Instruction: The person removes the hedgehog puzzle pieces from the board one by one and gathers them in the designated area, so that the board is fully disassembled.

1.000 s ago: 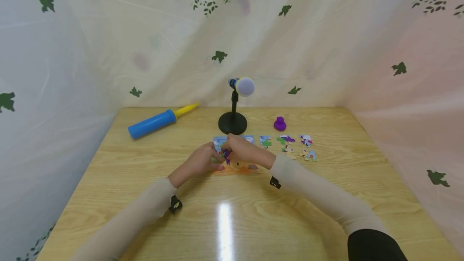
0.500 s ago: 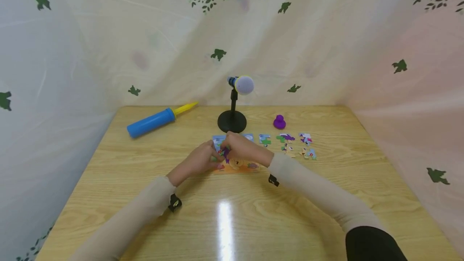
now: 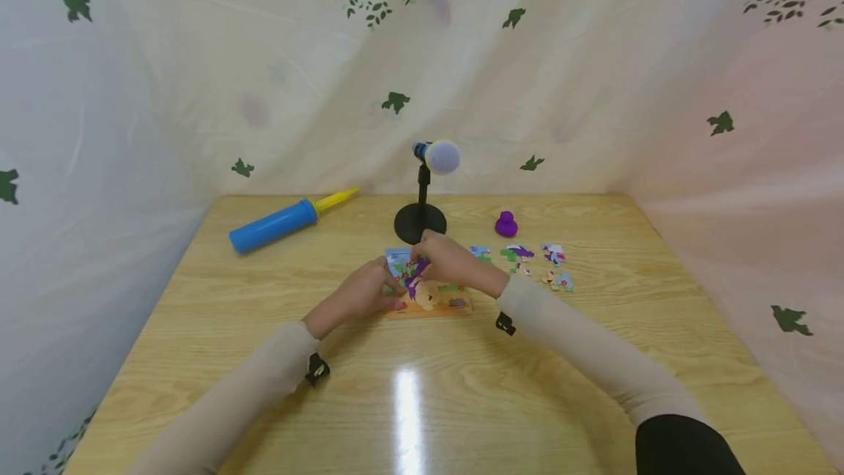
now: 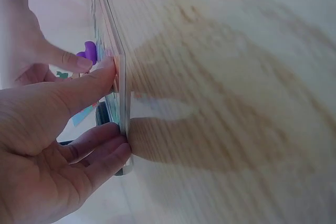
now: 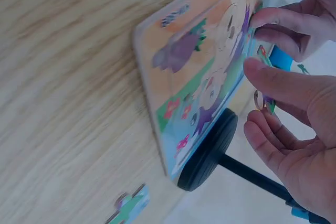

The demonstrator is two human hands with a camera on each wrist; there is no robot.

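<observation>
Colourful puzzle board (image 3: 431,299) flat on table (image 3: 461,402)

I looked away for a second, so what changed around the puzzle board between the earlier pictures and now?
The right hand drew back toward the right side of the puzzle board, uncovering more of the picture; its fingers hold a puzzle piece at the board's far part. The left hand stayed on the board's left edge. Pump, microphone stand and loose pieces stayed put.
</observation>
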